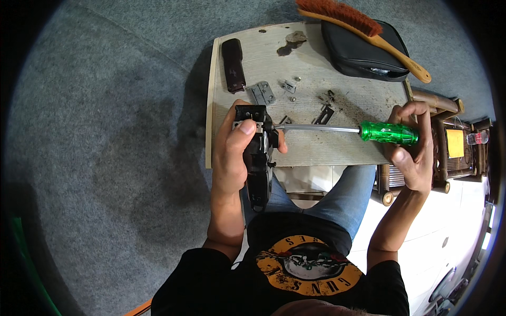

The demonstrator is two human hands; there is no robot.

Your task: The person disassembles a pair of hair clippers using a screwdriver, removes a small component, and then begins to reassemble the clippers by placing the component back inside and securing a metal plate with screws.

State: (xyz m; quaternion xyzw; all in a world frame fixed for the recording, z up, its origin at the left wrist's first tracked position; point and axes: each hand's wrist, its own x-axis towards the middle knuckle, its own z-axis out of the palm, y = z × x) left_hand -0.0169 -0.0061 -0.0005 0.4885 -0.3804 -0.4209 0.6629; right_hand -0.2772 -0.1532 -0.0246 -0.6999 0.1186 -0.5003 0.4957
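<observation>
My left hand [230,147] is wrapped round a black hair clipper body [258,181], its thumb pressing near the upper end. In my right hand [417,158] is a screwdriver with a clear green handle [387,132]. Its long steel shaft points left, and the tip meets the clipper's right side by a dark round part; the exact contact is too small to make out. Just beyond the clipper lie a grey metal clipper blade [263,93], a small metal block [288,86], a dark slotted bracket [324,114] and a screw [292,99].
Everything lies on a pale wooden table [311,152]. A dark maroon clipper cover [233,64] rests at its far left. At the far right, a brush with reddish bristles [342,17] leans across a black zip case [342,52]. Bamboo furniture [440,142] stands right of the table.
</observation>
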